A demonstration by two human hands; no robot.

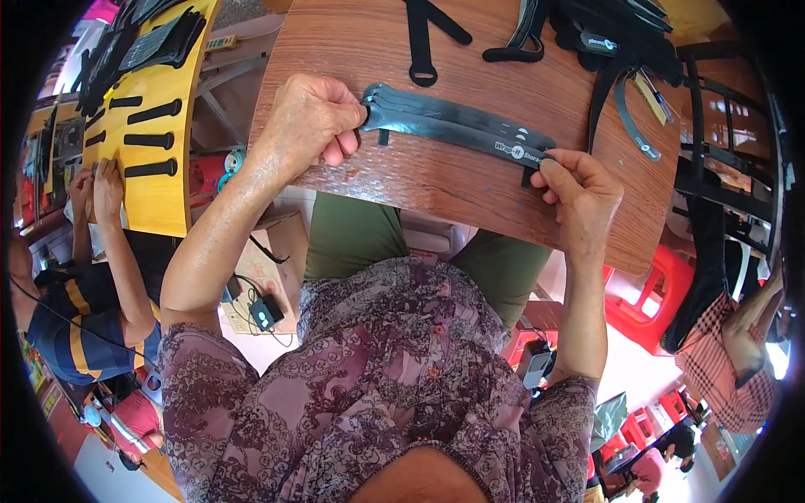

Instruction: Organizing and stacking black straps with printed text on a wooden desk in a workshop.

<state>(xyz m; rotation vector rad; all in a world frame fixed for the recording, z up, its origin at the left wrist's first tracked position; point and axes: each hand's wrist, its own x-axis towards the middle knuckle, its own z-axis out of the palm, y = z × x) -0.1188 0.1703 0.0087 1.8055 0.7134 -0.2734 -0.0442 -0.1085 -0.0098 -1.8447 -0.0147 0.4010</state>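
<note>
Several glossy black hook-and-loop straps [453, 124] lie fanned together across the near part of the brown wooden table [352, 50], with white print near their right end. My left hand [312, 121] pinches the rounded left end between thumb and fingers. At the other end, my right hand [583, 189] grips the straps with its thumb on top. Small dark tabs show below the straps near both ends. Beyond them, a black strap with a round holed end [423, 67] lies folded in a V.
Black straps [616, 38] are heaped at the far right, beside a loose grey-black strap [633, 126] and a yellow-handled tool [650, 96]. At left, another person's hands [105, 189] rest at a yellow table [180, 201] bearing laid-out straps [151, 139]. A red stool [650, 302] stands at right.
</note>
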